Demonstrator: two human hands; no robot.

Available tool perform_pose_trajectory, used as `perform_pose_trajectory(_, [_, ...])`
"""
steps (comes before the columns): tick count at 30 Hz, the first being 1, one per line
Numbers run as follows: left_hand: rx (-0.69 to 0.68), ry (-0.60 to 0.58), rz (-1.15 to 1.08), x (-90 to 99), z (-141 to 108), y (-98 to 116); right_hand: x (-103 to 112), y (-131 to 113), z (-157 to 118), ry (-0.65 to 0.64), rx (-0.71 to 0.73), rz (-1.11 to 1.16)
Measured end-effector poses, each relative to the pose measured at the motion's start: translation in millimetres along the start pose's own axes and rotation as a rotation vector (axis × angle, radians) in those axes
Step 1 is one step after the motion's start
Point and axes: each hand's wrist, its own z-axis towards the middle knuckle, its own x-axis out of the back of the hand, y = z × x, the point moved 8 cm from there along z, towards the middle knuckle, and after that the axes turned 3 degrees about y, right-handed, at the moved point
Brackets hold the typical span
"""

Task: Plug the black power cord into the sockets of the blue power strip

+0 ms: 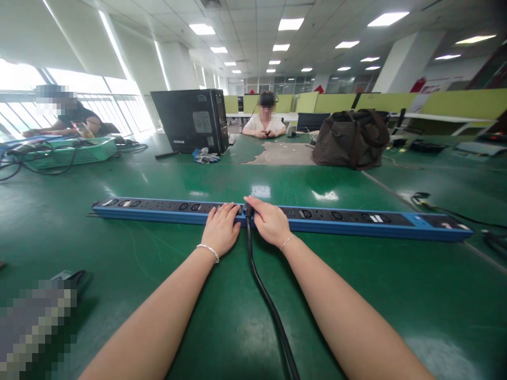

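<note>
A long blue power strip (348, 227) with a black socket face lies across the green table. At its middle, my right hand (271, 220) is closed around a black plug (247, 209), which is at the strip's sockets; how deep it sits is hidden. From the plug a thick black cable (266, 295) runs toward me along the table. Just left of the plug, my left hand (222, 228) lies flat on the strip, fingers stretched over its top, holding nothing.
Farther back stand a black computer case (190, 121), gloves (206, 155) and a brown bag (350, 138). A green basket (75, 153) with cables is at left. More cables (455, 211) lie at right. Two people sit at the table, one far left and one opposite.
</note>
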Motion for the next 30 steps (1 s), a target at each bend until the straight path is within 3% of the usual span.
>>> perform_pose_trajectory(3, [0.014,0.011,-0.005,-0.2,0.5,0.1,-2.9,-3.3,0.9,-0.005,0.048,0.006])
perform_pose_trajectory(10, [0.047,0.032,-0.03,-0.9,0.7,0.9,-4.8,-8.2,5.5,0.13,0.014,0.027])
perform_pose_trajectory(30, [0.042,0.015,-0.02,-1.9,-0.7,-0.7,-4.4,-5.8,6.2,0.119,0.062,0.07])
